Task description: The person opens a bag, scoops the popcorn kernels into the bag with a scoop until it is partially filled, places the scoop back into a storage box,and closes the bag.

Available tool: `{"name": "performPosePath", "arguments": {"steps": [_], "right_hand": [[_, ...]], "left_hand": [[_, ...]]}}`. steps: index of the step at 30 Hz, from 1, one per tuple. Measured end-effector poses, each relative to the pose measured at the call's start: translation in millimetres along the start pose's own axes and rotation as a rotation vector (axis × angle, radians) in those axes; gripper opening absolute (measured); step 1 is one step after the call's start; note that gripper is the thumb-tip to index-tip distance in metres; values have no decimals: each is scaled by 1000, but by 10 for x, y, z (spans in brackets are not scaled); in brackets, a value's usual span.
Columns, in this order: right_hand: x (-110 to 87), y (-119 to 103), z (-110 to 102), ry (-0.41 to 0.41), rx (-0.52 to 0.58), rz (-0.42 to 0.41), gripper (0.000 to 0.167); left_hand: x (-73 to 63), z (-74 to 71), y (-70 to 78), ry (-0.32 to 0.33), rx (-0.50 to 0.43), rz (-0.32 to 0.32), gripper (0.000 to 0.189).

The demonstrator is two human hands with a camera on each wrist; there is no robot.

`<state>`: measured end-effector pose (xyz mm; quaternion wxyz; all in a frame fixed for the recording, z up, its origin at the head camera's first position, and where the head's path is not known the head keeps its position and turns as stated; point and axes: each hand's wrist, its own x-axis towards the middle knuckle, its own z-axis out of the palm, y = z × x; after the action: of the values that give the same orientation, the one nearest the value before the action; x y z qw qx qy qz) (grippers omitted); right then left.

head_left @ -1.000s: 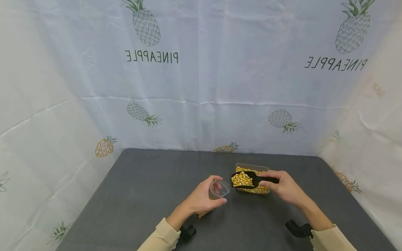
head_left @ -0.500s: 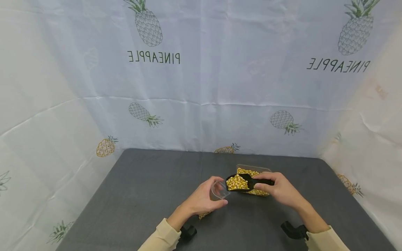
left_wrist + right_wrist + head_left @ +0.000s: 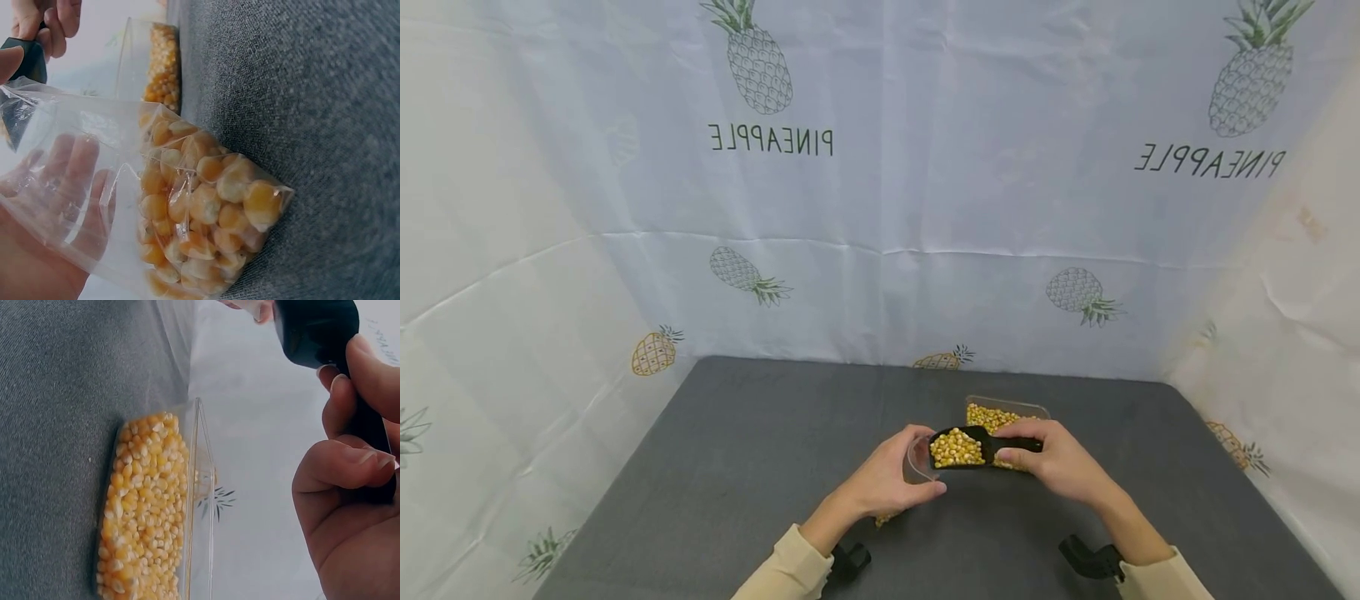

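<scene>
My left hand [image 3: 883,477] holds a clear plastic bag [image 3: 122,147] by its mouth, which stands open and round. Corn kernels [image 3: 200,200] fill the lower part of the bag, low over the grey tabletop. In my right hand [image 3: 1060,462] is a black scoop [image 3: 990,446], gripped by its handle between thumb and fingers. Yellow corn kernels [image 3: 957,450] heap its bowl, and its front lip overlaps the bag's mouth in the head view. In the right wrist view the scoop [image 3: 315,328] shows from its underside.
Behind the scoop stands a clear rectangular tub [image 3: 1007,406] of loose corn kernels [image 3: 147,506], partly hidden by my right hand. Black wrist mounts [image 3: 1092,560] sit at both sleeves. A pineapple-print curtain [image 3: 880,208] borders the grey table [image 3: 760,467].
My right hand has moved the loaded scoop leftward and slightly nearer, from over the tub to the bag's mouth. My left hand has stayed almost still, holding the bag.
</scene>
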<state>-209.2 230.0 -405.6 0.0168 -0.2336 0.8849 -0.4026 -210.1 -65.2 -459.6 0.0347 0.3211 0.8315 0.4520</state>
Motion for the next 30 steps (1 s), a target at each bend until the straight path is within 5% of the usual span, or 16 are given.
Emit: {"name": "performPosePath", "arguments": {"steps": [12, 30], "right_hand": [[31, -29, 69, -14, 5, -9, 29], [43, -98, 71, -45, -4, -4, 34]], "left_hand": [[-5, 10, 46, -13, 16, -72, 72], [-17, 13, 32, -2, 5, -57, 65]]}}
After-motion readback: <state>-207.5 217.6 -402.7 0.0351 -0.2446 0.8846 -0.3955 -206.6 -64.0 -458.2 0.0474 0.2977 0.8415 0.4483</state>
